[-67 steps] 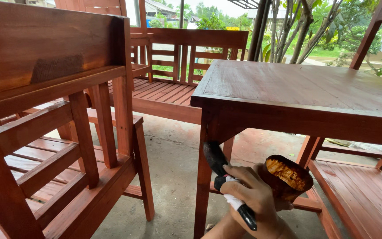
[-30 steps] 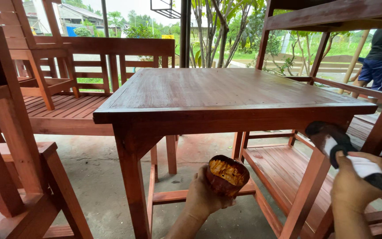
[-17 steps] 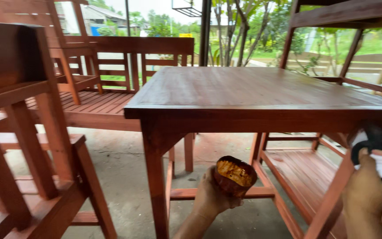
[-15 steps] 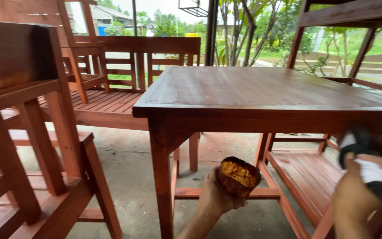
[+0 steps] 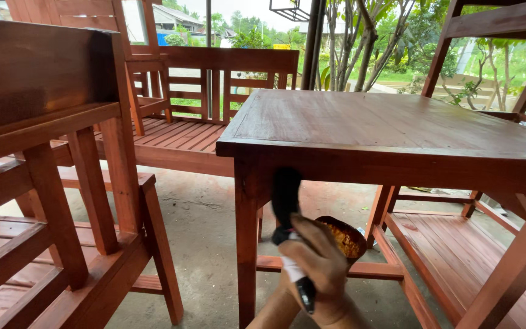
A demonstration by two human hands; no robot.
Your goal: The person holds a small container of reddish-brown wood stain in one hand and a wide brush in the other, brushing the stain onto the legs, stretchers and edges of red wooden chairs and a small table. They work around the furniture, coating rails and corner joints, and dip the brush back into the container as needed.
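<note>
Right hand (image 5: 321, 271) low centre, grip clenched round a paint brush (image 5: 286, 195) at its pale ferrule, dark handle end poking out below the fist. The dark bristles point up and sit at the front corner of the red-brown wooden table (image 5: 397, 122), just where the front leg (image 5: 246, 244) meets the rail. Whether they touch the wood or hang just in front of it can't be told. A small round bowl (image 5: 347, 236) with yellow-brown crusted contents sits just behind the right hand, off the floor and under the table edge. The left hand is hidden behind the right, so its grip can't be told, though it probably carries the bowl. Judgement: the step looks like brushing finish onto the leg-and-rail corner. To do it well, keep the bristle tips flat to the wood and stroke along the grain, down the leg and along the rail. Work finish into the joint without overloading, or it will likely run down the leg onto the concrete floor (image 5: 208, 213). Keep the bowl level and close. Mind the sleeve against the chair (image 5: 111, 183) at left, which is near. A slatted bench (image 5: 178, 137) stands behind, well apart.
</note>
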